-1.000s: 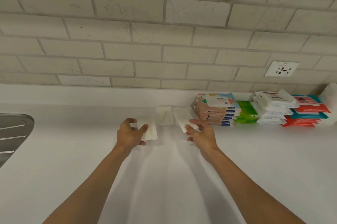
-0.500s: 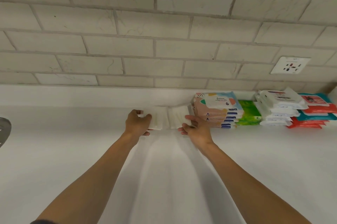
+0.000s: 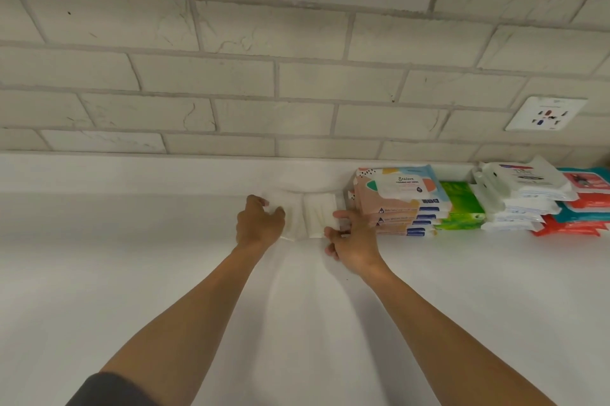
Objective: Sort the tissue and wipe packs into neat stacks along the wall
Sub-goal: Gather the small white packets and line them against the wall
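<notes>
I am looking down on a plain white matte countertop (image 3: 165,273) that runs back to a low white upstand (image 3: 132,171), under a wall of pale grey marbled brick tiles (image 3: 231,75). A square white wall socket (image 3: 546,113) sits on the tiles at the right.

Against the upstand lie a left flat white tissue pack (image 3: 292,217) and a right flat white tissue pack (image 3: 318,215), side by side and touching. My left hand (image 3: 260,224) grips the left one from its left side, fingers curled round it. My right hand (image 3: 355,240) pinches the right one at its near corner, thumb on top. The hands are apart, one pack each.

Just right of them, along the wall, stand a stack of peach-pink wipe packs (image 3: 396,207), a green plastic pack (image 3: 462,207), a stack of white wipe packs (image 3: 521,194) and a stack of red and teal packs (image 3: 581,207). A dark sleeve (image 3: 112,390) shows at the bottom edge.
</notes>
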The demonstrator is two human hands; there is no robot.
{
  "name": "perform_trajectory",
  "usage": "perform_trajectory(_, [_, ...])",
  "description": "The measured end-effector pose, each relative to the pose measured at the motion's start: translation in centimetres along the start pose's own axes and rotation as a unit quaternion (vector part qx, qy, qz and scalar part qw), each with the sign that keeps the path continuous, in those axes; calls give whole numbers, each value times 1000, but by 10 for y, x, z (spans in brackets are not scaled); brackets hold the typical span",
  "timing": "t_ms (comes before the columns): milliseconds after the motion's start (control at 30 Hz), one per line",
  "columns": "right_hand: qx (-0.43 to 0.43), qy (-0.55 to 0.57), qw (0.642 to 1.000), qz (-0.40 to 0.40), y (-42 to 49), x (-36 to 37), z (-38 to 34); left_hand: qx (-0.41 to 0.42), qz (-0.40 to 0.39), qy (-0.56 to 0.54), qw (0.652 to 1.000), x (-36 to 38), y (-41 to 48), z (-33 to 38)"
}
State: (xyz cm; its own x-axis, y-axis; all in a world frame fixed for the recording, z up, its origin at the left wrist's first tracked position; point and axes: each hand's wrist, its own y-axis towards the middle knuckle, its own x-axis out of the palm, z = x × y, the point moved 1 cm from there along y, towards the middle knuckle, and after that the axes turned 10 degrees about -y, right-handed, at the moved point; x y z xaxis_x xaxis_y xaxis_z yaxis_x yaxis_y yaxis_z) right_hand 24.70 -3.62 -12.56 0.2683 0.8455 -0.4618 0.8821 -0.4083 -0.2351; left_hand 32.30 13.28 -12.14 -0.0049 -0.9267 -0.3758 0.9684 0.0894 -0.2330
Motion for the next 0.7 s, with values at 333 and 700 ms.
perform_trajectory(333, [-49,-274,960,14,0,-5,7,28,30,141,989,6,5,-10])
perform_trajectory(700, [-54,-383,920,56,-24,-11,-8,9,21,118,993,3,-1,-10])
